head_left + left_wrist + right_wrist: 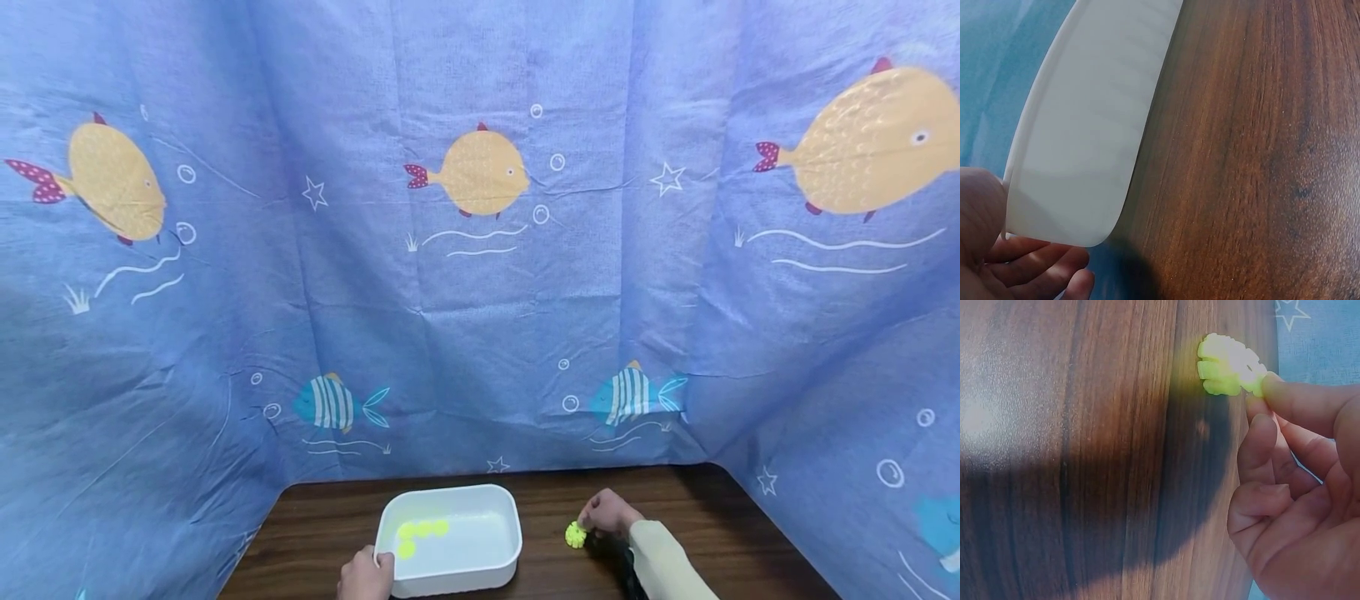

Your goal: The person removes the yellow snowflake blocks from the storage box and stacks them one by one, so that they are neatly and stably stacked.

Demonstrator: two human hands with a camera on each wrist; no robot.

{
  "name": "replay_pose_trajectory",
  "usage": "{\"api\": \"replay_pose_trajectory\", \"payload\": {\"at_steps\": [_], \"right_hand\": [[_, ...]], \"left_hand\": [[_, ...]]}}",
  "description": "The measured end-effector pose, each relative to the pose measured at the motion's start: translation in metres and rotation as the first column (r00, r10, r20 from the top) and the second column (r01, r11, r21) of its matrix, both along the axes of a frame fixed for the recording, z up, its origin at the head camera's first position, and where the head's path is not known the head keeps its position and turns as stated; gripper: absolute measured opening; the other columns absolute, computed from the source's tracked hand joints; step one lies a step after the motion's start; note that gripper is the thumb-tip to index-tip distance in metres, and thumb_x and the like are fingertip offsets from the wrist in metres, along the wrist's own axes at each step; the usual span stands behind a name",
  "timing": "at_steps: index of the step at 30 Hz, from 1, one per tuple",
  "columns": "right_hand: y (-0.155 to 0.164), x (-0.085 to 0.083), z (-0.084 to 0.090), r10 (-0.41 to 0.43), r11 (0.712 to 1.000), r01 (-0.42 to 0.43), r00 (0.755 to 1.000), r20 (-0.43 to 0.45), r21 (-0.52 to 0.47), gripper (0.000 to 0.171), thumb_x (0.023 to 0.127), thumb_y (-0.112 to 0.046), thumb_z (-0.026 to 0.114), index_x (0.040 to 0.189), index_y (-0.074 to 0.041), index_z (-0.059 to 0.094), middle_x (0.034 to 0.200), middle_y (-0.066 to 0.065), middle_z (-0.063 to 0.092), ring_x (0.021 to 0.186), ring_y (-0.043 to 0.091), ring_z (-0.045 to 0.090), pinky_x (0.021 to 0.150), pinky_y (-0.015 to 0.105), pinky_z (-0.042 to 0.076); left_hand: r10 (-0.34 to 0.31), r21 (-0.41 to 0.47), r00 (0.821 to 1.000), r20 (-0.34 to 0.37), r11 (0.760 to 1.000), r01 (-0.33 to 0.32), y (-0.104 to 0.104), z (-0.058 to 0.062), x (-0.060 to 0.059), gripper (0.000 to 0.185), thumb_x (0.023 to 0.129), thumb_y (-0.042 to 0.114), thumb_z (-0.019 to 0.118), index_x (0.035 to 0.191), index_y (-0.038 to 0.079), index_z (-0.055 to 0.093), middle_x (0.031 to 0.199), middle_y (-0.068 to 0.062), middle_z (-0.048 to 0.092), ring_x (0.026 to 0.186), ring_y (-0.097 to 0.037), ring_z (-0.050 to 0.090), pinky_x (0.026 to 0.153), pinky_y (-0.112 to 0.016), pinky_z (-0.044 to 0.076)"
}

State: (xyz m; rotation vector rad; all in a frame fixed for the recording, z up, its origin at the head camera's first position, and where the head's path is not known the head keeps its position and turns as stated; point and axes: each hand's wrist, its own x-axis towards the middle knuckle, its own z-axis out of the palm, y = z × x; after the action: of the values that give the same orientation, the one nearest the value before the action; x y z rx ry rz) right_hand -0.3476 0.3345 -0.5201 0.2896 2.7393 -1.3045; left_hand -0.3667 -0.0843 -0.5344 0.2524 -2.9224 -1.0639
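A white plastic tub (450,575) stands on the dark wooden table (547,500), with several yellow-green pieces (420,533) lying inside at its left. My left hand (365,575) grips the tub's near-left corner; in the left wrist view the fingers (1029,262) curl under the tub wall (1091,144). To the tub's right, my right hand (607,512) pinches a yellow-green gear-shaped piece (575,535) at the table surface. In the right wrist view the fingertips (1285,394) hold the toothed piece (1229,365) by its edge.
A blue cloth printed with fish (480,250) hangs behind and on both sides of the table. Bare wood (1072,456) lies to the left of the gear piece and in front of the tub.
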Motion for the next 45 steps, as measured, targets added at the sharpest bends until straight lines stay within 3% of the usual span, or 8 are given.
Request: {"api": "replay_pose_trajectory", "payload": {"at_steps": [15, 36, 45], "right_hand": [[0.002, -0.002, -0.006, -0.003, 1.0, 0.003, 1.0, -0.004, 0.021, 0.011, 0.083, -0.007, 0.059, 0.078, -0.008, 0.069, 0.062, -0.002, 0.058, 0.047, 0.008, 0.045, 0.04, 0.02, 0.026], [0.0, -0.002, -0.01, -0.064, 0.997, 0.064, 0.998, -0.004, 0.037, 0.008, 0.08, -0.008, 0.061, 0.078, -0.008, 0.069, 0.064, 0.0, 0.059, 0.048, 0.01, 0.052, 0.038, 0.02, 0.027], [-0.001, -0.001, -0.016, -0.097, 0.995, 0.098, 0.995, -0.033, 0.022, 0.013, 0.079, -0.006, 0.056, 0.077, -0.007, 0.069, 0.062, 0.0, 0.057, 0.045, 0.009, 0.047, 0.037, 0.019, 0.027]], "left_hand": [[-0.002, 0.012, 1.0, -0.01, 1.0, 0.002, -0.002, -0.005, -0.001, 0.032, 0.082, 0.024, 0.047, 0.091, -0.003, 0.062, 0.08, -0.021, 0.064, 0.07, -0.034, 0.059, 0.063, -0.046, 0.045], [0.007, 0.007, 0.999, -0.046, 1.0, -0.006, 0.0, -0.002, 0.002, 0.031, 0.081, 0.022, 0.047, 0.09, -0.003, 0.062, 0.081, -0.022, 0.064, 0.071, -0.036, 0.06, 0.063, -0.046, 0.045], [0.02, 0.012, 1.0, -0.023, 1.0, -0.019, 0.001, -0.001, 0.002, 0.034, 0.082, 0.023, 0.047, 0.096, -0.004, 0.062, 0.084, -0.022, 0.064, 0.073, -0.036, 0.061, 0.064, -0.046, 0.046]]}}
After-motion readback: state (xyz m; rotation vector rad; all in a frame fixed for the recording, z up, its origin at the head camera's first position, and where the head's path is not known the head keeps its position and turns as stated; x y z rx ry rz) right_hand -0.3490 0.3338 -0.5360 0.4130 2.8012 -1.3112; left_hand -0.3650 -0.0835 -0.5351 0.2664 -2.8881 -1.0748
